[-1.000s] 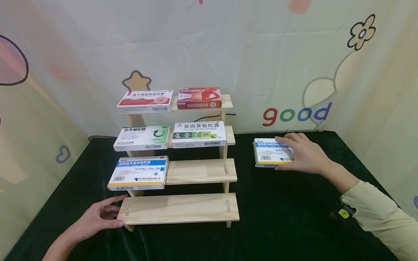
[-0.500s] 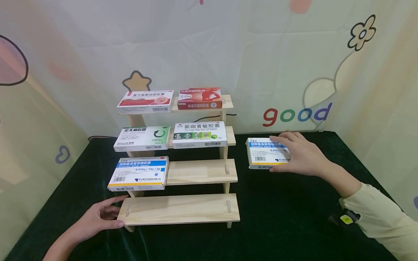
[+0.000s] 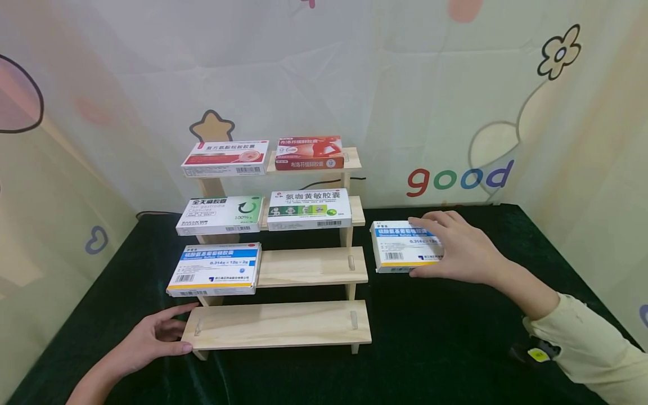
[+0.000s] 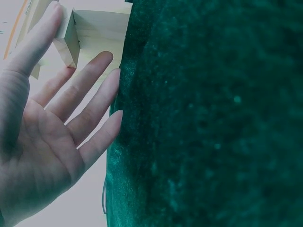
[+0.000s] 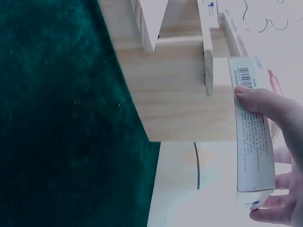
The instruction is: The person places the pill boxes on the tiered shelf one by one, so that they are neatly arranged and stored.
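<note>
A four-step wooden display rack (image 3: 283,323) stands on dark green cloth. My left hand (image 3: 147,344) holds the left end of its lowest step between thumb and index finger; in the left wrist view, the other fingers of the left hand (image 4: 57,137) extend loosely off the wood. Right of the rack, my right hand (image 3: 463,250) grips a white-and-blue medicine box (image 3: 402,244) by its right end, thumb on the near side. The right wrist view shows the thumb pressing the box's printed side (image 5: 255,137). A matching medicine box (image 3: 215,270) lies on the rack's second-lowest step, at left.
The top step bears a white-and-red medicine box (image 3: 225,157) and a red medicine box (image 3: 310,153). Below them lie a white-and-green box (image 3: 220,215) and another green-banded box (image 3: 310,209). A printed curtain (image 3: 324,73) hangs behind the cloth-covered table (image 3: 430,337).
My right hand has moved left with the medicine box, toward the rack, and slightly nearer to me. The left hand has stayed at the rack's lowest step.
</note>
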### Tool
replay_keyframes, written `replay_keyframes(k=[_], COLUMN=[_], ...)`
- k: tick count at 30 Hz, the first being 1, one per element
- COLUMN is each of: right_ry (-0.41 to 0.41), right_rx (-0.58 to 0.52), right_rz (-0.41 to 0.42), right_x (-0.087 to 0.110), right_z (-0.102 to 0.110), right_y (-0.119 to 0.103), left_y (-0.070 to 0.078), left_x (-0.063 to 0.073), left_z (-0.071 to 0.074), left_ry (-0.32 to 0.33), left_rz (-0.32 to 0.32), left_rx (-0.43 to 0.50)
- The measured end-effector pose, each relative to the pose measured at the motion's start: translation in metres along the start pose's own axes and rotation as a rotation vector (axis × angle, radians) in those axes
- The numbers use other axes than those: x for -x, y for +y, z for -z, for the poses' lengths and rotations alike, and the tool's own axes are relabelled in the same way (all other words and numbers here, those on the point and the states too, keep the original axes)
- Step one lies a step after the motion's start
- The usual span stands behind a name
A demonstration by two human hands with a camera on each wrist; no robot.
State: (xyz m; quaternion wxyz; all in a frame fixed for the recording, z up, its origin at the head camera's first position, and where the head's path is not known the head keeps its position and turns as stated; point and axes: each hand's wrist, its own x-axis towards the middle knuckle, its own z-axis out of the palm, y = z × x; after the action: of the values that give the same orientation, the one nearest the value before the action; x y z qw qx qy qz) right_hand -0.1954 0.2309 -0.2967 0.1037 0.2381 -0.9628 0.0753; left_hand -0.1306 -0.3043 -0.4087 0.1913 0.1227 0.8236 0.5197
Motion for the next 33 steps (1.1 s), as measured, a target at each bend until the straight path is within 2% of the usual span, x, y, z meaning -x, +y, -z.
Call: replay_keyframes(k=[14, 18, 21, 33], right_ry=[0.028, 0.019, 0.022, 0.073], right_rx=[-0.006, -0.008, -0.011, -0.042], right_rz=[0.046, 0.045, 0.048, 0.074], right_x=[0.002, 0.001, 0.0, -0.008], right_z=[0.004, 0.002, 0.0, -0.011], right_y=[-0.029, -0.036, -0.041, -0.06], left_y=[0.002, 0.002, 0.002, 0.002], left_x=[0.0, 0.001, 0.001, 0.001], left_z=[-0.001, -0.001, -0.001, -0.001], left_ry=[0.004, 0.007, 0.0, 0.003], left_rz=[0.006, 0.019, 0.005, -0.004], left_rx=[-0.006, -0.009, -0.008, -0.012])
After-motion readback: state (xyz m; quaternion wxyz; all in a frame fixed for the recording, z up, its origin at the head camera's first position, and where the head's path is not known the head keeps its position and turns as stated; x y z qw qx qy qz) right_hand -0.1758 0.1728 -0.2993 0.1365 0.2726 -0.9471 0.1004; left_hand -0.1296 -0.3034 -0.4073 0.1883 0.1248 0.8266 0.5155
